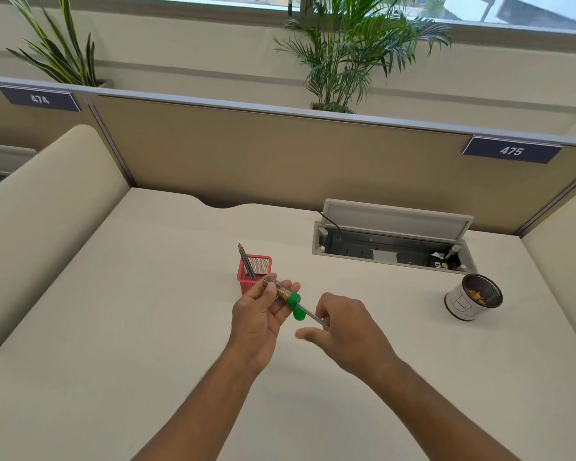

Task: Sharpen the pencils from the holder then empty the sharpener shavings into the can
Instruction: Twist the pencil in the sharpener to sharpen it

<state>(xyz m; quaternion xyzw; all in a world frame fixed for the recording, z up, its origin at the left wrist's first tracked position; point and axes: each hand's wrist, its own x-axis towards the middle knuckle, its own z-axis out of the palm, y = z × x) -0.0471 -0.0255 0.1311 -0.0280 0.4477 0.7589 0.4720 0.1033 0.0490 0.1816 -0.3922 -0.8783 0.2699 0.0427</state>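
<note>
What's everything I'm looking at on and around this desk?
pencil holder: one, red mesh, mid-desk
spare pencils: seemingly two, dark, leaning in the holder
sharpener: one, clear tube with green cap, in left hand
pencil: one, dark, pushed into sharpener
can: one, white, desk's right, shavings inside
socket box: one, grey, lid open, desk's back
desk: one, cream
partition: one, tan, behind desk
number plates: two, dark blue, on partition
plants: two, green, behind partition
left hand: grips sharpener
right hand: pinches pencil

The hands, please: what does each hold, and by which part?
Left hand holds the sharpener by its clear barrel; right hand pinches the pencil near its rear end.
</note>
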